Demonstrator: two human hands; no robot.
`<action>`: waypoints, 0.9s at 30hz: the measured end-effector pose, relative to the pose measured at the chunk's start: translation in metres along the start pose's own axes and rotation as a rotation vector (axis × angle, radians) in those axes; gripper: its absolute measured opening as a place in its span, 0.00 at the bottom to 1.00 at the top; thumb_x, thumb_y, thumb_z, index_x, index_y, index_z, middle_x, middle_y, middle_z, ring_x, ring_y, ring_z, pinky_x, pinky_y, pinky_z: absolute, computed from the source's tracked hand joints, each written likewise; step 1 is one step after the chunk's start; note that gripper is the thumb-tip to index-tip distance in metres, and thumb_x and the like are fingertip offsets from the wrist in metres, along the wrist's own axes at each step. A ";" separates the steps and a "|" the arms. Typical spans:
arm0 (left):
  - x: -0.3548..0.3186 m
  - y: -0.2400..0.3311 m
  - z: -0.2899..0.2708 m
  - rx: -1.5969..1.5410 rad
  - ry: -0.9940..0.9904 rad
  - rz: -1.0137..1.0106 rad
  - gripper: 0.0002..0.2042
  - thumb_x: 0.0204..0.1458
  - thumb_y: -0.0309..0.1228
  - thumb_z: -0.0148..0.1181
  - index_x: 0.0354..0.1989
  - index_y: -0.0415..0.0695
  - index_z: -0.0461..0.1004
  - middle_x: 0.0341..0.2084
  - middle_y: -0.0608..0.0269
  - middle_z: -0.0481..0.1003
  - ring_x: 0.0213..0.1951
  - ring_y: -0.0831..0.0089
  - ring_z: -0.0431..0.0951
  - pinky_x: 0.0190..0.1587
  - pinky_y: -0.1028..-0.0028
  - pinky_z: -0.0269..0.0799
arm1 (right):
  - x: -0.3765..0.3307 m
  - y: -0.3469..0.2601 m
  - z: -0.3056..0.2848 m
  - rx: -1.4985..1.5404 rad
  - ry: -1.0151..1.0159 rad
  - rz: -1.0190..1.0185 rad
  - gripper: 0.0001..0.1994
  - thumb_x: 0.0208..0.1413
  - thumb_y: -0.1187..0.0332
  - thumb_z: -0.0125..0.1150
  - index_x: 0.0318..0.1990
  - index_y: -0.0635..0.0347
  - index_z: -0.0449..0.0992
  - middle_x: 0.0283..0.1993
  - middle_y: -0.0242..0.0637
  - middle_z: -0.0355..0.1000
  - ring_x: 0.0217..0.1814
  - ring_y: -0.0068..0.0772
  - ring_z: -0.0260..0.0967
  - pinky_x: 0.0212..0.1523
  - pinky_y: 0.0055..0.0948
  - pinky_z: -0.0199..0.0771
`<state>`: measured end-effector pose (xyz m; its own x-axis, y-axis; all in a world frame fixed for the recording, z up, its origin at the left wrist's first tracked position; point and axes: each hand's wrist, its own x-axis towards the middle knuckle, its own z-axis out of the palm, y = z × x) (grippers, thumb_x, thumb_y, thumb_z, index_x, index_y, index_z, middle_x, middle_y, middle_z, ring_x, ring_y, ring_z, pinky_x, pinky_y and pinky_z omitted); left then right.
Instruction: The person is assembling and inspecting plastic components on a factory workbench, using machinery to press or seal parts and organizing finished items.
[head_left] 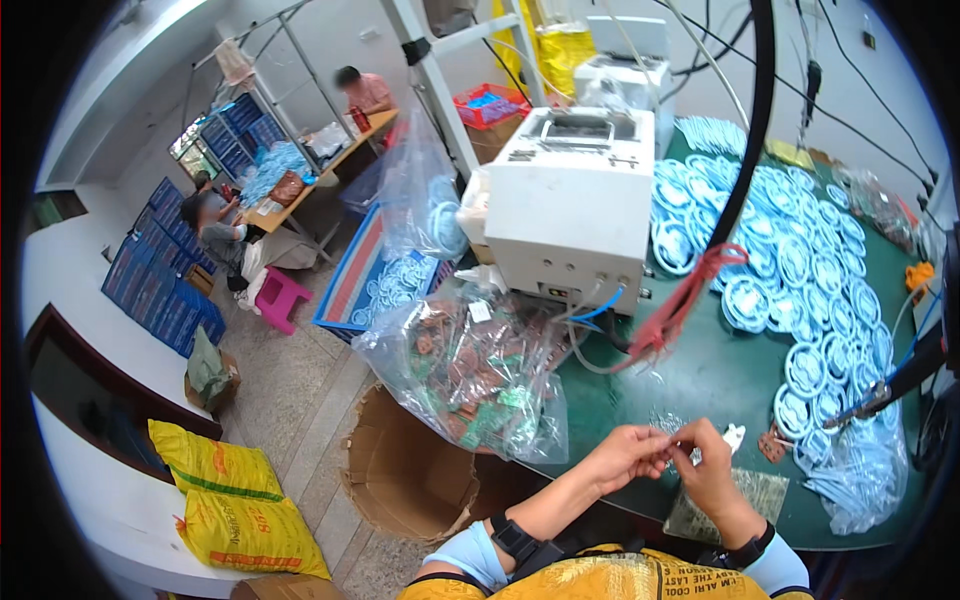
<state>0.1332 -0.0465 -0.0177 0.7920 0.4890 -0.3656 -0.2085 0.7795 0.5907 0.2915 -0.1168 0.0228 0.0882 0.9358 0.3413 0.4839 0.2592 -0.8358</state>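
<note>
Green tabletop bears clear bits beyond the left hand.

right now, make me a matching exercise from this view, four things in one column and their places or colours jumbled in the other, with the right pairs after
1. left hand
2. stool
3. open cardboard box
4. light-blue discs

A. pink
B. spread over the green table
C. fingertips at the right hand
D. on the floor

Pairs: 1-C, 2-A, 3-D, 4-B
</note>
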 end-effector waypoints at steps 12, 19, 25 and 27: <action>-0.110 0.153 -0.045 0.521 0.372 0.474 0.05 0.49 0.28 0.64 0.28 0.41 0.76 0.20 0.65 0.75 0.20 0.79 0.74 0.22 0.79 0.72 | 0.026 -0.014 -0.009 0.071 -0.208 0.090 0.10 0.46 0.79 0.67 0.38 0.63 0.76 0.35 0.36 0.71 0.31 0.27 0.72 0.35 0.24 0.72; -0.076 0.331 -0.182 0.915 0.951 0.498 0.05 0.45 0.23 0.62 0.30 0.34 0.78 0.21 0.60 0.77 0.24 0.74 0.78 0.26 0.74 0.75 | 0.018 0.011 -0.020 0.057 -0.051 0.293 0.06 0.49 0.81 0.62 0.36 0.66 0.75 0.32 0.34 0.71 0.31 0.23 0.73 0.34 0.20 0.73; -0.035 0.340 -0.285 1.330 1.181 0.230 0.11 0.38 0.25 0.65 0.32 0.35 0.80 0.26 0.47 0.79 0.25 0.66 0.80 0.27 0.65 0.75 | 0.013 0.010 -0.018 -0.016 -0.028 0.358 0.06 0.49 0.80 0.62 0.35 0.65 0.75 0.30 0.35 0.70 0.29 0.24 0.72 0.32 0.22 0.71; -0.032 0.336 -0.288 1.388 0.958 0.098 0.16 0.44 0.31 0.62 0.41 0.34 0.79 0.29 0.51 0.80 0.31 0.63 0.80 0.35 0.63 0.74 | 0.016 0.011 -0.024 -0.185 -0.090 0.242 0.06 0.49 0.80 0.62 0.35 0.65 0.75 0.29 0.36 0.70 0.27 0.25 0.70 0.30 0.24 0.69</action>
<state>-0.1276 0.3125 -0.0146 0.0908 0.9618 -0.2581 0.8060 0.0812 0.5864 0.3194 -0.1052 0.0293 0.1466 0.9846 0.0952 0.6090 -0.0139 -0.7930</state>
